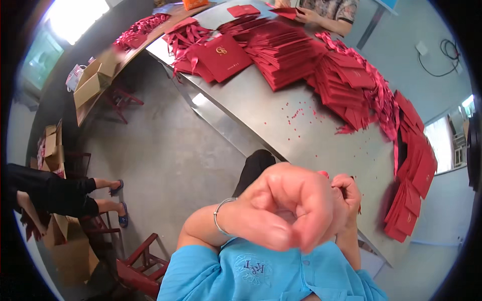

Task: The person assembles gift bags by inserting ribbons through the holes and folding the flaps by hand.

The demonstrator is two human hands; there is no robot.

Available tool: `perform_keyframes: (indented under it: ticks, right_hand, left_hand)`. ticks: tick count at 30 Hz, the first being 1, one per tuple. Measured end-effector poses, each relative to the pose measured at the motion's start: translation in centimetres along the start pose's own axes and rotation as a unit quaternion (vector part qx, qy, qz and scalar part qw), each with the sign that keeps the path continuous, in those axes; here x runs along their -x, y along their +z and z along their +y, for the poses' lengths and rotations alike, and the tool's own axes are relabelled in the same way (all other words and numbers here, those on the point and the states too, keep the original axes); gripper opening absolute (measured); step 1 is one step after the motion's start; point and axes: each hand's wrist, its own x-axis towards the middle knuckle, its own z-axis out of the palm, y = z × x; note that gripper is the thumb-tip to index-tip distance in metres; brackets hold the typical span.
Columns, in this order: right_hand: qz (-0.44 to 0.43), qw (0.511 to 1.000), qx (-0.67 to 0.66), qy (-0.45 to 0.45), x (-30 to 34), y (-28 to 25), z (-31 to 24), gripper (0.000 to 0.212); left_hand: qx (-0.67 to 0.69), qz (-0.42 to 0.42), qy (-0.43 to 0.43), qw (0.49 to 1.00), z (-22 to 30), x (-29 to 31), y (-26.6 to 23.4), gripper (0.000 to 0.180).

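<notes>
My left hand [301, 200], with a thin silver bangle [216, 216] at its wrist, is raised close to the camera. Its fingers curl inward and the thumb lies near the fingertips. Just behind it on the right, my right hand [349, 193] is closed, its fingers bent. A small bit of red material [324, 174] peeks out between the hands; most of it is hidden, so which hand grips it is unclear. Beyond them on the metal table [241, 108] lie piles of red paper gift bags [281, 50] and a heap of red ribbons [381, 100].
Tiny red scraps [296, 115] are scattered on the tabletop. More red bags [411, 175] line its right end. Across the table another person's hands [306, 16] hold a red bag. At left are cardboard boxes [95, 80], a red stool [143, 266] and a person in black [60, 193].
</notes>
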Motion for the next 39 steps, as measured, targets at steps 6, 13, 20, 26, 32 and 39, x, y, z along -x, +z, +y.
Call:
perform_keyframes:
  ticks: [6,13,20,26,32,39]
  right_hand:
    - [0.010,1.000,-0.020,-0.005,0.4,-0.4,-0.9,0.007]
    - [0.011,1.000,-0.026,-0.014,0.5,-0.6,0.1,0.006]
    - [0.001,1.000,-0.016,-0.016,0.3,0.0,-0.2,0.005]
    - [-0.003,1.000,-0.023,-0.010,0.5,-0.2,-0.1,0.004]
    - [-0.008,1.000,-0.012,-0.015,0.3,-0.2,0.2,0.005]
    - [0.016,0.998,-0.053,0.033,1.2,-0.3,1.1,0.007]
  left_hand:
    - [0.136,-0.001,0.147,0.980,-0.7,-1.8,2.8,0.041]
    - [0.117,0.044,0.189,0.974,-0.9,-0.7,3.3,0.041]
    - [0.084,0.073,0.243,0.964,0.0,0.6,4.5,0.041]
    - [0.058,0.085,0.275,0.956,0.4,1.3,5.2,0.041]
    - [0.069,0.095,0.306,0.945,0.3,1.6,5.8,0.041]
    - [0.080,0.090,0.344,0.931,-0.2,1.5,6.8,0.041]
